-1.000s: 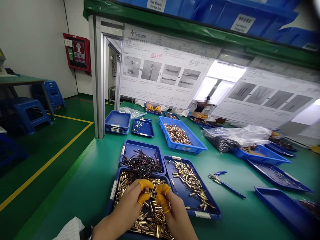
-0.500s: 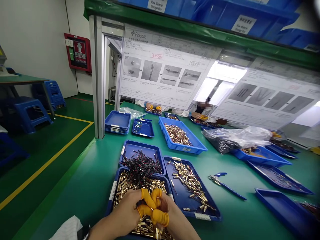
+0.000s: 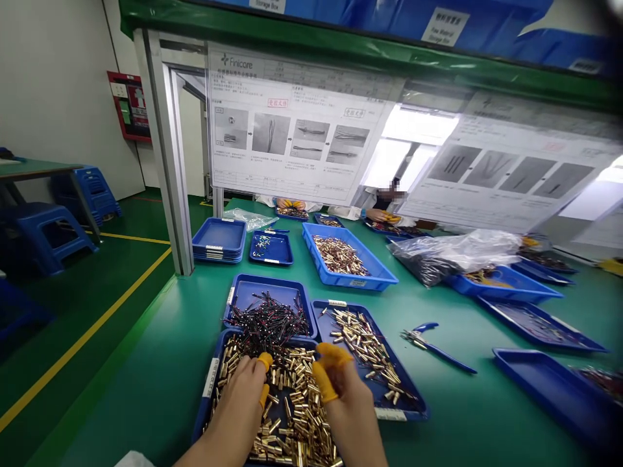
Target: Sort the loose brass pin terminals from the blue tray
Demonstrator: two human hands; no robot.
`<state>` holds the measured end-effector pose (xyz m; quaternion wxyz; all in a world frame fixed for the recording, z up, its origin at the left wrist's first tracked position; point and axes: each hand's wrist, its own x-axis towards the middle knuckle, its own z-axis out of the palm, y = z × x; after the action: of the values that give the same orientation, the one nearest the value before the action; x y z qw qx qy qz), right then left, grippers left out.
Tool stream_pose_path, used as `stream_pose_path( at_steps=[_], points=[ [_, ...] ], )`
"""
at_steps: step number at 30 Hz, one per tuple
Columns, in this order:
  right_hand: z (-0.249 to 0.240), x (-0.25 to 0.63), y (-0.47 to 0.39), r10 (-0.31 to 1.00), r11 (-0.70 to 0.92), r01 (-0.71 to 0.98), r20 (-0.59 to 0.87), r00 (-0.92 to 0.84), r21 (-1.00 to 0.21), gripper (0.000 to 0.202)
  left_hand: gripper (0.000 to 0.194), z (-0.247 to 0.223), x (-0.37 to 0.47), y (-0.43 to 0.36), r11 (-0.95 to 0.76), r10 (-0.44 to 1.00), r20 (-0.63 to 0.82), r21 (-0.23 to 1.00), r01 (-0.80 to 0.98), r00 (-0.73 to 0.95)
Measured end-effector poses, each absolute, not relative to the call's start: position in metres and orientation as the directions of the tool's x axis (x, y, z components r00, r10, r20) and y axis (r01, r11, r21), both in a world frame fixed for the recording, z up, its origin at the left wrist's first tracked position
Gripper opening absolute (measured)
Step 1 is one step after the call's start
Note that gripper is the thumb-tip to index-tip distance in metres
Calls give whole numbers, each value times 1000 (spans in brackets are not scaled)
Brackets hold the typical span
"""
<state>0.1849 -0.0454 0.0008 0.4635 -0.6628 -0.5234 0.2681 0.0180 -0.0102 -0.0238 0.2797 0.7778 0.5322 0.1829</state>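
My left hand (image 3: 243, 395), with yellow finger covers, is over the left part of a blue tray of brass tubes (image 3: 212, 376). Its fingers point down among the tubes, and their tips are partly hidden. My right hand (image 3: 343, 383) hovers over the right edge of that tray, thumb and yellow-covered fingers apart, slightly blurred; no part shows between them. Black wires with small tips (image 3: 272, 318) lie heaped in the tray behind and spill over onto the brass tubes. The tray on the right (image 3: 418, 408) holds brass tubes with wires attached.
Blue-handled pliers (image 3: 438, 347) lie right of the trays. Farther back are a light blue bin of brass parts (image 3: 379, 283), stacked trays (image 3: 218, 237) and a plastic bag (image 3: 467, 250). A metal post (image 3: 168, 162) stands at left. Another person's hands (image 3: 384, 216) work across the table.
My hands were together over the brass tubes and have moved apart, the left to the left and the right to the right. The camera view has shifted slightly.
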Motion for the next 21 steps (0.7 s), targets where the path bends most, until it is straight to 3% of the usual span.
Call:
stream_pose_path(
  at_steps=[2,4,6,9,13,17,21],
  points=[
    [-6,171,-47,984,3,617,113,140,-787,18,43,-22,19,-8,-289,925,-26,600,746,379],
    [-11,159,-46,994,49,794,107,21,-606,18,42,-20,19,-6,-285,926,-30,595,751,376],
    [-15,149,-43,995,52,903,100,-10,-426,18,40,-19,18,-4,-265,932,-36,608,748,360],
    [-16,138,-37,996,27,943,90,3,-333,20,36,-19,18,-2,-241,938,-40,637,732,343],
    [-14,141,-34,996,10,931,83,22,-365,26,30,-20,15,-3,-242,936,-25,681,691,352],
    [-15,164,-37,990,-3,886,123,67,-463,21,42,-25,10,-3,-263,943,38,696,668,332],
    [-15,175,-40,979,24,667,153,135,-744,15,49,-26,7,-4,-343,909,49,649,679,413]
  ],
)
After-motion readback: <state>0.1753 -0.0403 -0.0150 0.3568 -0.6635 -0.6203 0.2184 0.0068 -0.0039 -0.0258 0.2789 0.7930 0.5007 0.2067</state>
